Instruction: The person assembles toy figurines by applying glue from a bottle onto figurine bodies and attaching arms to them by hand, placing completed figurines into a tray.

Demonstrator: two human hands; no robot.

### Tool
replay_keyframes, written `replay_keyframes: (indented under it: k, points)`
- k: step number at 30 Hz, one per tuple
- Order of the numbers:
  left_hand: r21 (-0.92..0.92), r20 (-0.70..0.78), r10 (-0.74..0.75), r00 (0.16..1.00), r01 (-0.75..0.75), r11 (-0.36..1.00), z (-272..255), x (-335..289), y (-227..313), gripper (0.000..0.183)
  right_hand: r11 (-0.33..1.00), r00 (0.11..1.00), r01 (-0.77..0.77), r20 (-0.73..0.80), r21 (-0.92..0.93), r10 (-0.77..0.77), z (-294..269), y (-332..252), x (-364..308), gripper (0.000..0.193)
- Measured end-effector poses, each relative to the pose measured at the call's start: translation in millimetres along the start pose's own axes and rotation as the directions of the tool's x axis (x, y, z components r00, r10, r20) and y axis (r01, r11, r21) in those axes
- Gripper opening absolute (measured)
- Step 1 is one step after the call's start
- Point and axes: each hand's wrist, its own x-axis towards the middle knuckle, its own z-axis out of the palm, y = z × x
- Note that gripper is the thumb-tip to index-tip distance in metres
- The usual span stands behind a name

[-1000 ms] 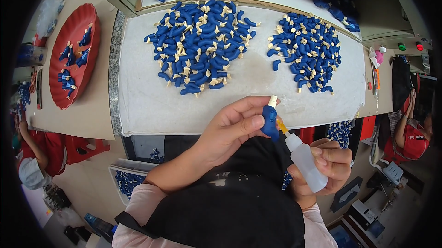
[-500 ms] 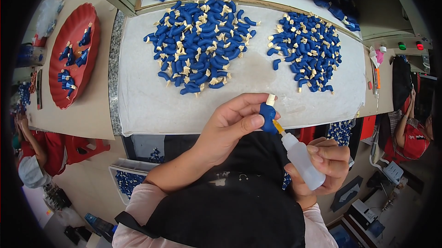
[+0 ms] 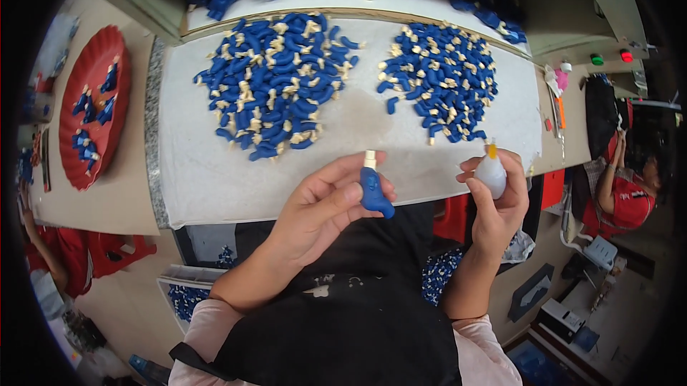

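Observation:
Between the thumb and fingers of my left hand [image 3: 318, 203] is a small blue figurine body [image 3: 373, 193] with a cream peg on top, held upright near the table's front edge. My right hand [image 3: 501, 200] is wrapped round a translucent white squeeze bottle [image 3: 489, 175]; its yellowish nozzle points up and away, apart from the body. Beyond my hands lie two heaps on the white-covered table. The left heap [image 3: 275, 89] has blue bent arm pieces with cream hands, and the right heap [image 3: 444, 81] has smaller blue and cream pieces.
A red scalloped tray [image 3: 69, 151] with several blue figures stands at the left. Above the table's back edge, a shelf [image 3: 286, 1] carries more blue parts. Bins of blue parts [image 3: 187, 301] sit below the table. Co-workers [image 3: 621, 203] are at both sides.
The right hand has drawn the bottle away from the blue body and turned its nozzle upward. My left hand has shifted slightly left and tilted the body. The camera view has shifted.

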Motion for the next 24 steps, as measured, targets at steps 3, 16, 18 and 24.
replay_keyframes:
  k: [3, 16, 18, 24]
  points:
    - [-0.012, 0.002, -0.036, 0.999, 0.036, 0.999, -1, -8, -1, 0.036, 0.999, 0.990, -0.040, 0.137, 0.021, 0.037, 19, 7, 5, 0.025]
    - [0.018, -0.041, 0.104, 0.994, -0.103, 0.995, -16, -19, 17, 0.035, 0.587, 0.965, 0.128, -0.038, -0.799, -0.261, 43, 26, 22, 0.020]
    - [0.017, -0.020, 0.094, 0.995, -0.093, 0.995, -14, -15, 16, 0.035, 0.606, 0.967, 0.111, -0.054, -0.788, -0.247, 41, 26, 23, 0.019]
    - [-0.013, 0.005, 0.038, 0.999, -0.038, 0.999, -11, -6, 8, 0.033, 0.637, 0.980, 0.046, -0.088, -0.770, -0.177, 25, 31, 14, 0.014]
